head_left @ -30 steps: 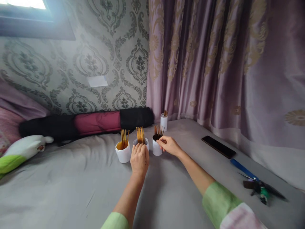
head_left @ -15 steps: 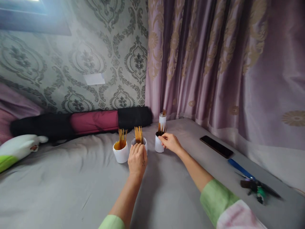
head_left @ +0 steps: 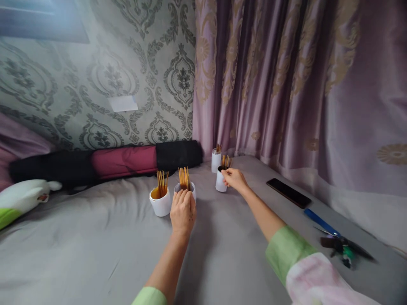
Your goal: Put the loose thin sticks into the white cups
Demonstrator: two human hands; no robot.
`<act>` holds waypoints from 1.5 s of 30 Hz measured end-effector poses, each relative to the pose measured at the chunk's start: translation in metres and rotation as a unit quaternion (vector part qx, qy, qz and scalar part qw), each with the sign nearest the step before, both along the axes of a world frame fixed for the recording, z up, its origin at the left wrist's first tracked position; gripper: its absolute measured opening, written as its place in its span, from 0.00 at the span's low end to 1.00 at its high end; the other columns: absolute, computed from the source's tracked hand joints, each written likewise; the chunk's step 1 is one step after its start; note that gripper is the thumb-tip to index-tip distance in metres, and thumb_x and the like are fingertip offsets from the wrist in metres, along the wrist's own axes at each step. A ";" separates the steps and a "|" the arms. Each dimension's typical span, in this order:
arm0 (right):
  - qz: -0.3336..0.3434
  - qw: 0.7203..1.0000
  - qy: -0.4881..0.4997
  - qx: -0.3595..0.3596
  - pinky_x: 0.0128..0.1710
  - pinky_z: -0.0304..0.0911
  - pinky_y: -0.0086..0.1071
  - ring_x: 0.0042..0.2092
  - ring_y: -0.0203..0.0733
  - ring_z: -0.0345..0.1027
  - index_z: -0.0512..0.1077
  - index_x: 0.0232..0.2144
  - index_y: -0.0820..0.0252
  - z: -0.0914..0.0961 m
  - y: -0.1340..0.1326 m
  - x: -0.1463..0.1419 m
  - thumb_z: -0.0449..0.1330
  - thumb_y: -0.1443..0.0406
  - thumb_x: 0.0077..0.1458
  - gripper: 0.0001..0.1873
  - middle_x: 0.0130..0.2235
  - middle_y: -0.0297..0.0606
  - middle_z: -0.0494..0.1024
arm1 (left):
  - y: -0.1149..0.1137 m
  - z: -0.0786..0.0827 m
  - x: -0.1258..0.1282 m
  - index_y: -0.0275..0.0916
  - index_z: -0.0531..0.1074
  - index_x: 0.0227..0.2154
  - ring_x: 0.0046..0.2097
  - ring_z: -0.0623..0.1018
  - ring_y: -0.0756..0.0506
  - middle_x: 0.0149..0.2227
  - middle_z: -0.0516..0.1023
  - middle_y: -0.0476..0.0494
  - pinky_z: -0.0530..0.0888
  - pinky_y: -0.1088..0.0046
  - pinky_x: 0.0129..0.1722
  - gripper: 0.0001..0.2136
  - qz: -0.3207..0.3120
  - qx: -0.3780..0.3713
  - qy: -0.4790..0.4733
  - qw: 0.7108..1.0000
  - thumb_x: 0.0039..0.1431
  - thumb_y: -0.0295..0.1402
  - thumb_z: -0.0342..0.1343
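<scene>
My left hand (head_left: 183, 208) is closed over the near rim of a white cup (head_left: 194, 195) holding a bunch of thin yellowish sticks (head_left: 184, 177). Its fingers hide most of that cup's front. To its left, another white cup (head_left: 160, 206) with a yellow inside holds similar sticks (head_left: 162, 181). My right hand (head_left: 234, 179) pinches the rim of a narrower white cup (head_left: 221, 183) with a dark inside and sticks (head_left: 227, 161) leaning in it. Just behind stands a slim white container (head_left: 216, 162) with stick ends showing at its top.
A black phone (head_left: 288, 192) lies to the right on the grey sheet (head_left: 95, 254). Nearer are a blue strap (head_left: 321, 222) and a bunch of keys (head_left: 338, 248). A long black and maroon bag (head_left: 124, 162) lies along the wall; a white and green plush toy (head_left: 23, 197) is far left.
My right hand has moved the narrow cup right and away from me, closer to the slim container. My left hand stays at its cup. The view has shifted slightly.
</scene>
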State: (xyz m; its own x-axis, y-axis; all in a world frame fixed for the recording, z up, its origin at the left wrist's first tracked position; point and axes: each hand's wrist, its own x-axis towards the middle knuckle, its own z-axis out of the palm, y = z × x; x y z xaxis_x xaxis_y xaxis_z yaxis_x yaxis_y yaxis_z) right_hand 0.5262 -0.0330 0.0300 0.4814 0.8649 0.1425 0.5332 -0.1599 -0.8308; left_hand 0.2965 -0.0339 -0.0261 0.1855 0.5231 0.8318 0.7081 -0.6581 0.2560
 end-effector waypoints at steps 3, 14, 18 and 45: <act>-0.011 1.000 0.006 -0.005 0.18 0.61 0.21 0.21 0.32 0.68 0.70 0.27 0.63 0.001 0.007 0.008 0.53 0.60 0.55 0.13 0.24 0.38 0.77 | 0.000 0.000 0.001 0.39 0.71 0.39 0.48 0.73 0.42 0.43 0.77 0.41 0.64 0.57 0.56 0.09 -0.001 -0.005 -0.004 1.000 0.59 0.28 0.47; -0.039 0.999 0.027 -0.005 0.17 0.61 0.20 0.21 0.33 0.69 0.70 0.27 0.65 0.004 0.036 0.019 0.54 0.63 0.53 0.10 0.23 0.39 0.76 | 0.000 -0.002 0.000 0.38 0.70 0.40 0.50 0.72 0.42 0.44 0.76 0.41 0.64 0.56 0.56 0.09 -0.005 -0.009 -0.004 1.000 0.59 0.27 0.48; -0.043 0.999 0.031 -0.005 0.17 0.61 0.21 0.21 0.33 0.70 0.70 0.27 0.64 0.004 0.049 0.022 0.55 0.64 0.53 0.08 0.22 0.38 0.76 | 0.000 -0.002 0.000 0.39 0.70 0.41 0.51 0.72 0.41 0.45 0.76 0.41 0.64 0.55 0.56 0.10 -0.013 -0.017 -0.005 1.000 0.59 0.27 0.47; -0.067 0.998 0.008 -0.005 0.18 0.62 0.23 0.20 0.34 0.69 0.73 0.32 0.65 -0.013 0.076 0.034 0.53 0.65 0.53 0.11 0.21 0.39 0.75 | 0.002 -0.006 0.000 0.40 0.69 0.43 0.51 0.71 0.41 0.45 0.75 0.42 0.63 0.55 0.56 0.11 -0.020 -0.022 -0.015 0.999 0.59 0.27 0.47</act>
